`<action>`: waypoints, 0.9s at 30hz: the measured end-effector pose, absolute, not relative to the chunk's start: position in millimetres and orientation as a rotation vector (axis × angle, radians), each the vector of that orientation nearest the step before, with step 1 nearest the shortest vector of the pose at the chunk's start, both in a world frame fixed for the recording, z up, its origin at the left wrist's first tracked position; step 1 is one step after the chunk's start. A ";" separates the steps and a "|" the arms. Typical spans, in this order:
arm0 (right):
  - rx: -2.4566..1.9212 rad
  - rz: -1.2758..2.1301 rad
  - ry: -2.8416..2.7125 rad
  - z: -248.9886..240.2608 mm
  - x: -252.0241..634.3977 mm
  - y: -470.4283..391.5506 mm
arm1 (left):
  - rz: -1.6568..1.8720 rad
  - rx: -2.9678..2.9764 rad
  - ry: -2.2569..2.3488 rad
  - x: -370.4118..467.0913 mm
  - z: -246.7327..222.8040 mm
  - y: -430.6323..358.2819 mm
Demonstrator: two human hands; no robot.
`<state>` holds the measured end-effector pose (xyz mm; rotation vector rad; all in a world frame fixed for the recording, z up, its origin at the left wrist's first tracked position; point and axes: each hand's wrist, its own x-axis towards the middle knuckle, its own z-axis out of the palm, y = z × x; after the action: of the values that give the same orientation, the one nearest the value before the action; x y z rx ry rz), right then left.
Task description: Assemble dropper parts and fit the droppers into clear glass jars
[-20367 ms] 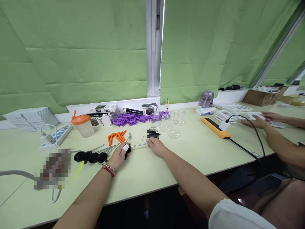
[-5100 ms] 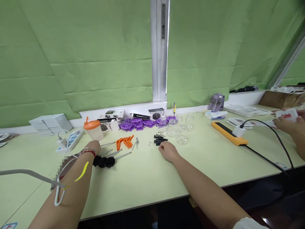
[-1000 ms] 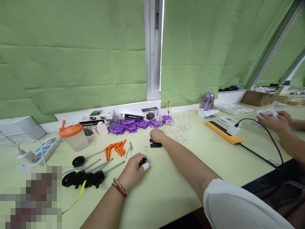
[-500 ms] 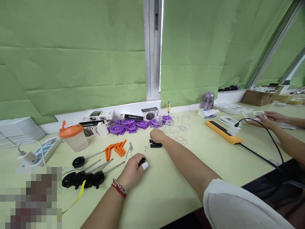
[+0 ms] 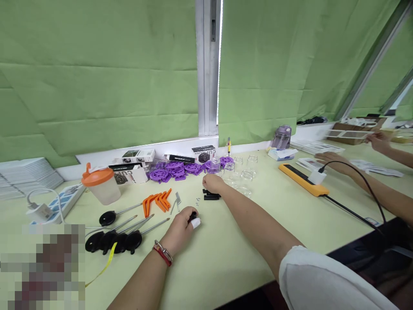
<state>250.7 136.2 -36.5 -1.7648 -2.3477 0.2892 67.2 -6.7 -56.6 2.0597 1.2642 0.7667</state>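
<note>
My left hand [image 5: 181, 228], its thumb wrapped in white, is closed around a small black part [image 5: 192, 216] that mostly hides behind the fingers. Farther forward, my right hand [image 5: 213, 184] reaches down with bent fingers at a little group of black pieces [image 5: 211, 196]; whatever its fingertips pinch is hidden. Tiny metal nuts [image 5: 198, 201] lie between the two hands. Left of them are several silvery bolts [image 5: 178, 199] and orange angled pieces [image 5: 157, 201]. Black discs with metal rods [image 5: 132, 242] rest beside my left forearm.
Purple wheel-shaped parts [image 5: 176, 169], boxes [image 5: 135, 174] and clear cups [image 5: 248, 174] line the back. An orange-lidded container [image 5: 106, 189] stands left. At right are a yellow power strip [image 5: 301, 180], a black cable [image 5: 364, 172] and another person's hands [image 5: 334, 161].
My hands have stayed almost in place. At right, the other person has lifted a white frame up and away with one hand, while their other hand lies on the table.
</note>
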 end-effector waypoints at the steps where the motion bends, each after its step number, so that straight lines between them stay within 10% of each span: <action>1: -1.731 0.295 -2.335 -35.2 250.2 132.5 | 0.770 2.057 1.268 67.1 -56.3 -6.3; 27: -0.959 0.625 -1.972 -54.4 223.3 23.5 | 0.901 2.054 1.177 62.4 -69.5 -0.3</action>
<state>223.3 23.5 -54.4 -0.9594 -1.9720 0.6254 62.4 -0.3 -69.5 2.0539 1.1768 0.9014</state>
